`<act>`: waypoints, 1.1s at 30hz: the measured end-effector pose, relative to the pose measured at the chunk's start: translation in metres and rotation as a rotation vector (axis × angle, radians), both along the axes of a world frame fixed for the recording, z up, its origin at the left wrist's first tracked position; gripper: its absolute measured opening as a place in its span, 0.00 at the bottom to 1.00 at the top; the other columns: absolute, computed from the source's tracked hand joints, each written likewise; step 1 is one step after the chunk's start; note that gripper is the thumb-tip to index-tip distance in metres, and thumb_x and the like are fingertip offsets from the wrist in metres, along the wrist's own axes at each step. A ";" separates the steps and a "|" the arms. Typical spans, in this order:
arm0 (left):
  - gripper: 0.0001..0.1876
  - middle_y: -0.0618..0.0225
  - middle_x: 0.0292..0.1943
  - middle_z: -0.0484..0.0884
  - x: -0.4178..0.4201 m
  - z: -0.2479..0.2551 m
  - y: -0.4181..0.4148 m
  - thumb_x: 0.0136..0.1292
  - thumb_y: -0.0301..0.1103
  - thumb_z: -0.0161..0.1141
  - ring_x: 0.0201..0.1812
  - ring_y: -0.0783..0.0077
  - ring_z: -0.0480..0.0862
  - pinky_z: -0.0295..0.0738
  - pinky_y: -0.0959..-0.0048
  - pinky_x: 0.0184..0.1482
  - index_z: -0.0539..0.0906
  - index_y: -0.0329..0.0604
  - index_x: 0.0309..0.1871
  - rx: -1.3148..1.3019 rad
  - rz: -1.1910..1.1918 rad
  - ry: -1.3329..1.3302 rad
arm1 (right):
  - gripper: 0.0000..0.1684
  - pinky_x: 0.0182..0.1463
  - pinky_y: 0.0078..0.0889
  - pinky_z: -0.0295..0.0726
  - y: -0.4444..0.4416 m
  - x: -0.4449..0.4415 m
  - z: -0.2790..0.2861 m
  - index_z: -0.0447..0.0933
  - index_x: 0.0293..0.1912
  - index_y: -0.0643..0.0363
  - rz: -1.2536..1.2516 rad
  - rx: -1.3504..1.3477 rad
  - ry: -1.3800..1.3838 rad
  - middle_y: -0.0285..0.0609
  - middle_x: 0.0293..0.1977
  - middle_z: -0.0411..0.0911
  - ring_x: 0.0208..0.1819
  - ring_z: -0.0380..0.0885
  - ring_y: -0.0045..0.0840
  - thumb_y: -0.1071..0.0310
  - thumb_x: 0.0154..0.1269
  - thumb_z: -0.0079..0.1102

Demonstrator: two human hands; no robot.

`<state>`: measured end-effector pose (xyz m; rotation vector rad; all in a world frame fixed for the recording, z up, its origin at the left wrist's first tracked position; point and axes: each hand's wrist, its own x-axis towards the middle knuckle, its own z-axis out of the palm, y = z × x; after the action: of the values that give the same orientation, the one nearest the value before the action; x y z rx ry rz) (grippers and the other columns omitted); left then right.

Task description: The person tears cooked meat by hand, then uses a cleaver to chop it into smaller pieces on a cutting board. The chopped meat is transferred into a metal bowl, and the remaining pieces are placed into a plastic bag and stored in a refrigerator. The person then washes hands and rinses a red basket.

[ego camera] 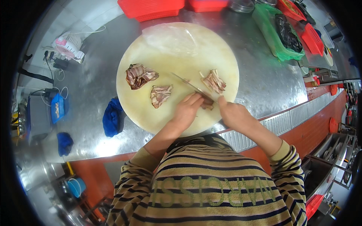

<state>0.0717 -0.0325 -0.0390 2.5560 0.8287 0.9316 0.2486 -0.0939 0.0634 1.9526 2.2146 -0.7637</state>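
A round, pale chopping board (175,60) lies before me on a steel table. My right hand (236,114) is wrapped around the handle of a kitchen knife (192,86), its blade slanting up to the left across the board. Beside the blade, the fingertips of my left hand (188,108) press on a piece of meat (208,105), partly hidden by the knife and fingers. Sliced streaky meat sits in three heaps: a dark-edged one (140,75) at the left, a smaller one (160,96) near my left hand, and another (214,81) beyond my right hand.
Blue cloths (112,117) lie left of the board on the steel table (90,84). A small fan (68,48) with cables stands at the far left. Red plastic baskets (158,8) line the back. At the back right is a green plastic bag (268,31) with a black bag on it.
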 end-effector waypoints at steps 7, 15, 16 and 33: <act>0.12 0.65 0.41 0.80 -0.003 0.011 -0.002 0.46 0.24 0.57 0.44 0.61 0.78 0.75 0.71 0.44 0.81 0.39 0.37 -0.058 0.006 -0.029 | 0.12 0.30 0.45 0.78 -0.009 0.017 0.043 0.59 0.40 0.66 0.050 -0.087 -0.063 0.58 0.23 0.76 0.29 0.79 0.48 0.76 0.55 0.47; 0.10 0.67 0.39 0.79 0.001 0.006 0.000 0.45 0.24 0.55 0.42 0.64 0.78 0.74 0.72 0.43 0.80 0.42 0.33 0.018 -0.002 -0.042 | 0.12 0.27 0.45 0.77 0.004 0.007 -0.006 0.61 0.39 0.67 0.032 0.067 -0.014 0.57 0.21 0.75 0.26 0.78 0.49 0.77 0.54 0.47; 0.09 0.67 0.38 0.78 0.000 0.006 0.001 0.45 0.25 0.54 0.42 0.64 0.77 0.74 0.72 0.44 0.79 0.43 0.33 0.030 -0.004 -0.059 | 0.11 0.26 0.46 0.76 0.005 0.009 -0.005 0.61 0.39 0.68 0.030 0.108 -0.001 0.56 0.20 0.75 0.24 0.77 0.49 0.77 0.54 0.46; 0.09 0.66 0.37 0.81 -0.006 0.010 -0.001 0.46 0.22 0.59 0.39 0.64 0.79 0.76 0.71 0.40 0.82 0.38 0.34 -0.038 -0.017 -0.063 | 0.11 0.30 0.47 0.76 -0.010 0.014 0.037 0.60 0.39 0.69 -0.007 -0.083 0.028 0.59 0.21 0.75 0.28 0.77 0.52 0.77 0.56 0.46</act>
<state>0.0660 -0.0335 -0.0290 2.4844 0.7979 0.9768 0.2625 -0.1038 0.1003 1.9234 2.1554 -0.8743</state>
